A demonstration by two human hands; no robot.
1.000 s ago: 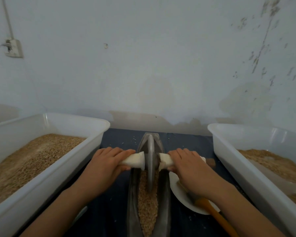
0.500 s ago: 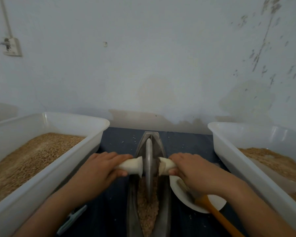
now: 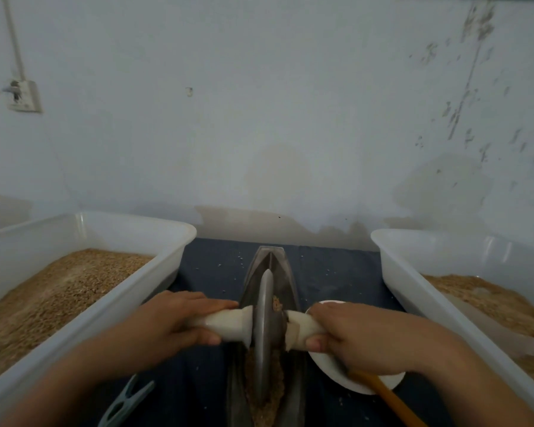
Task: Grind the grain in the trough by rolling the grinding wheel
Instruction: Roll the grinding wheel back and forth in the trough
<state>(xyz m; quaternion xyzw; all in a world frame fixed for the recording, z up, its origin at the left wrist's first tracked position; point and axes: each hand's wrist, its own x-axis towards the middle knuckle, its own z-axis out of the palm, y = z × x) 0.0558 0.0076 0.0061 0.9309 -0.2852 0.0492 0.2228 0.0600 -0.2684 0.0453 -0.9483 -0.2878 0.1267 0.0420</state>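
A narrow metal trough (image 3: pixel 285 272) runs away from me on a dark blue cloth, with brown grain (image 3: pixel 275 392) lying in its near part. A thin metal grinding wheel (image 3: pixel 265 318) stands upright in the trough on a white axle handle (image 3: pixel 228 325). My left hand (image 3: pixel 170 325) grips the left end of the handle. My right hand (image 3: pixel 355 337) grips the right end. Some grain clings to the wheel's right face.
A white tub (image 3: pixel 173 238) heaped with grain stands at the left, another white tub (image 3: pixel 392 260) at the right. A white dish (image 3: pixel 358 386) with an orange-handled tool (image 3: pixel 392 402) lies under my right wrist. A grey-green clip (image 3: pixel 127 402) lies near the bottom left.
Both hands have drawn the wheel back toward me along the trough. More of the trough's far end is bare, and the clip has come into view.
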